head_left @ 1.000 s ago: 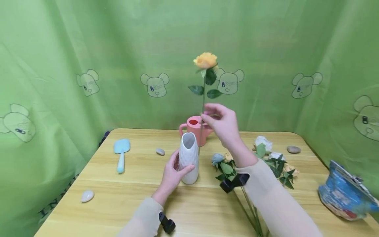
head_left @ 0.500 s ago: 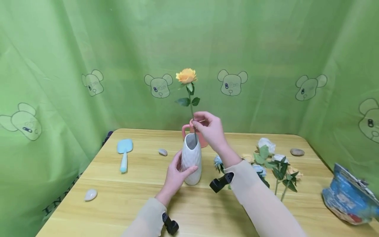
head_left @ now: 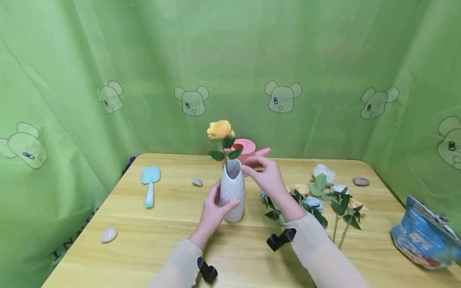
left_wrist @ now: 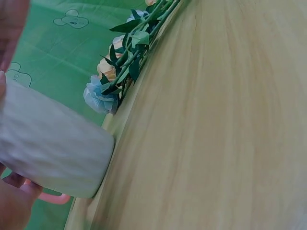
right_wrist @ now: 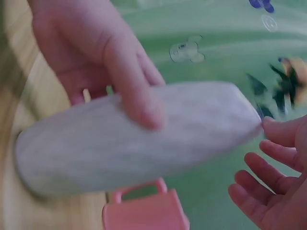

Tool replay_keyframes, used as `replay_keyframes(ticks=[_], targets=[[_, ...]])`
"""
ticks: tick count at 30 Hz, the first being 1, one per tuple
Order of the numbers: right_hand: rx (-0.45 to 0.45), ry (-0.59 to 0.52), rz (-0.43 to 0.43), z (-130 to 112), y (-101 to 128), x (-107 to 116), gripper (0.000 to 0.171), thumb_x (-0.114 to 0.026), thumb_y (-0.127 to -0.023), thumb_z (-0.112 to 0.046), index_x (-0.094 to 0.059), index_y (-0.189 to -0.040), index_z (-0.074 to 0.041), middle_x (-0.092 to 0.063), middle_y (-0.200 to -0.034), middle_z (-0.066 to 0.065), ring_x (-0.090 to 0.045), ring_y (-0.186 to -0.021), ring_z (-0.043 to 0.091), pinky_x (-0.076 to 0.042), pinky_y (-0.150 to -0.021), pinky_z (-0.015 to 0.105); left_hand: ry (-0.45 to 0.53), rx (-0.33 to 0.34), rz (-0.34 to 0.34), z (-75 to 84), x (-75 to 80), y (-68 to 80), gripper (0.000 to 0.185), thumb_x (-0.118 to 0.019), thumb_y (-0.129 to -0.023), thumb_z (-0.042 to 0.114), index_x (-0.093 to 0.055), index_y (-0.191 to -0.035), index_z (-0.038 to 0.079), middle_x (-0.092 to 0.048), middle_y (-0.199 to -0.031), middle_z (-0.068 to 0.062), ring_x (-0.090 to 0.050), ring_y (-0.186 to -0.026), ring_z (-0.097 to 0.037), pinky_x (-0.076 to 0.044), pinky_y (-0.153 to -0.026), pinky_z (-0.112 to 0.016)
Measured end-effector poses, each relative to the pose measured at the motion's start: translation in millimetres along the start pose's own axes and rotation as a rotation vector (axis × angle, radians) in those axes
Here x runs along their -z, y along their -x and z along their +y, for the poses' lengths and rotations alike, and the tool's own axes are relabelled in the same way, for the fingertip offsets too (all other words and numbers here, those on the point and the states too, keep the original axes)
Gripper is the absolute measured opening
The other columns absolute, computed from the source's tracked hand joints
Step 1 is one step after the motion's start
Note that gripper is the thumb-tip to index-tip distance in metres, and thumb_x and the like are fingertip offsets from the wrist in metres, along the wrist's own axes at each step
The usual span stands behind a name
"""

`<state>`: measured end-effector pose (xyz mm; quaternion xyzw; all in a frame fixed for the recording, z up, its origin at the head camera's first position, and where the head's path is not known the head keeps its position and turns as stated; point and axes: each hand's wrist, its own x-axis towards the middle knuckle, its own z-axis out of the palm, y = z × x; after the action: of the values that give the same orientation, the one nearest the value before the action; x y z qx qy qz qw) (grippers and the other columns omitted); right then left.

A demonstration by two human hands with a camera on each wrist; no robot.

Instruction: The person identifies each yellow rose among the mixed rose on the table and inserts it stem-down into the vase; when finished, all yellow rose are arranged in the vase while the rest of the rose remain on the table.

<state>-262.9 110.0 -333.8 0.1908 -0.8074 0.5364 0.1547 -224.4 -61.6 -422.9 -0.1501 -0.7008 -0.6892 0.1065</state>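
Observation:
A white textured vase (head_left: 233, 200) stands upright on the table, gripped round its side by my left hand (head_left: 211, 212). One yellow-orange rose (head_left: 220, 130) stands in the vase, its bloom and leaves above the rim and its lower stem hidden inside. My right hand (head_left: 267, 178) is at the vase's right rim with its fingers loosely bent. In the right wrist view, the thumb tip of the right hand (right_wrist: 273, 177) meets the pointed rim of the vase (right_wrist: 144, 143), and the rose (right_wrist: 293, 72) is apart from the fingers.
A pink watering can (head_left: 246, 150) stands behind the vase. Several white, blue and peach roses (head_left: 324, 174) lie to the right. A light-blue toy shovel (head_left: 150, 176) and stones (head_left: 109, 235) lie left; another stone (head_left: 361, 181) and a blue bag (head_left: 417, 236) are right.
The rose has moved left and down into the vase, and my right hand has let go of its stem and dropped to the rim. My left hand keeps holding the vase.

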Motion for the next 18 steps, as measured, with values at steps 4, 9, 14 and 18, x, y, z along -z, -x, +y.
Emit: replay_keyframes(ticks=[4, 9, 14, 18], targets=[[-0.076, 0.072, 0.002, 17, 16, 20, 0.024, -0.068, -0.086, -0.018, -0.067, -0.104, -0.003, -0.067, -0.098, 0.010, -0.060, -0.091, 0.023, -0.051, -0.079, 0.037, -0.010, 0.012, 0.007, 1.4, 2.3, -1.1, 0.073, -0.077, -0.077, 0.013, -0.039, -0.139, 0.008, -0.050, -0.132, -0.012, -0.046, -0.121, -0.022, -0.035, -0.103, -0.035], [-0.177, 0.104, -0.019, 37, 36, 41, 0.028, -0.066, -0.088, -0.021, -0.065, -0.109, -0.003, -0.066, -0.100, 0.010, -0.059, -0.091, 0.022, -0.051, -0.076, 0.032, -0.009, 0.013, 0.001, 2.7, 4.6, -1.1, 0.070, -0.077, -0.077, 0.014, -0.041, -0.138, 0.014, -0.050, -0.132, -0.007, -0.045, -0.122, -0.020, -0.034, -0.104, -0.033], [-0.224, 0.070, -0.004, 50, 58, 64, 0.029, -0.065, -0.088, -0.019, -0.063, -0.111, -0.001, -0.064, -0.098, 0.014, -0.061, -0.082, 0.023, -0.055, -0.068, 0.032, -0.006, 0.015, -0.015, 2.5, 2.8, 0.0, 0.069, -0.076, -0.077, 0.013, -0.042, -0.137, 0.011, -0.051, -0.132, -0.008, -0.045, -0.122, -0.020, -0.034, -0.104, -0.033], [-0.243, 0.058, 0.020, 59, 75, 82, 0.033, -0.065, -0.089, -0.021, -0.061, -0.113, 0.001, -0.064, -0.098, 0.017, -0.063, -0.079, 0.017, -0.055, -0.068, 0.030, -0.004, 0.032, -0.017, 1.6, 0.9, 1.1, 0.070, -0.077, -0.077, 0.013, -0.041, -0.138, 0.010, -0.049, -0.134, -0.009, -0.044, -0.124, -0.020, -0.033, -0.105, -0.033]])
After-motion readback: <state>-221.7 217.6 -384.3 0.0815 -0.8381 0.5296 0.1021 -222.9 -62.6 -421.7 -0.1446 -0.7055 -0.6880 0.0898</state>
